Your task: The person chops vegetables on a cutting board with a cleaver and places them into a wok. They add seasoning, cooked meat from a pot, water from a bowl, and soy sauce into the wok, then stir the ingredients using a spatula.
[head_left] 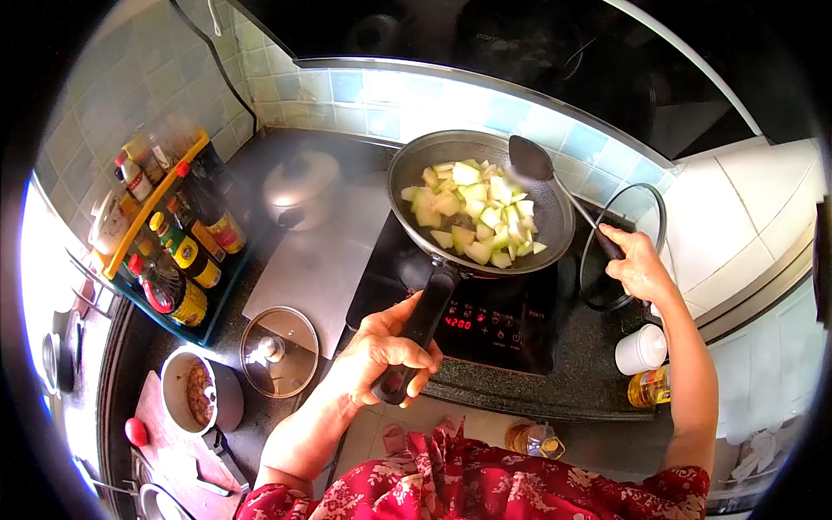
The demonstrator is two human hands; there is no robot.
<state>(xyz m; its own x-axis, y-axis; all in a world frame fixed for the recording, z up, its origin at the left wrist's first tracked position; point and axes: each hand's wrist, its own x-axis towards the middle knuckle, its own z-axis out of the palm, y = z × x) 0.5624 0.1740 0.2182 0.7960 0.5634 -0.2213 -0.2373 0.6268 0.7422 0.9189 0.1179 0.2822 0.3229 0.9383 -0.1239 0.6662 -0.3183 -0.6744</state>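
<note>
My left hand (390, 351) is wrapped around the black handle of a frying pan (412, 165). Pale green, chunky vegetable pieces (477, 208) lie inside the pan, which sits over a black induction cooktop (511, 347) with a lit red display. In my right hand (637, 260) is the handle of a spatula (530, 158). Its dark, broad head is at the pan's right rim, above the vegetable pieces. Behind the right hand a glass lid (594, 273) with a dark rim leans near the tiled wall.
At left stands a rack (156, 204) of sauce bottles. A lidded metal pot (302, 191), a glass lid (279, 351) and a small pot (204, 390) of brown food rest on the counter. A white canister (641, 349) and an oil bottle (650, 387) are at right.
</note>
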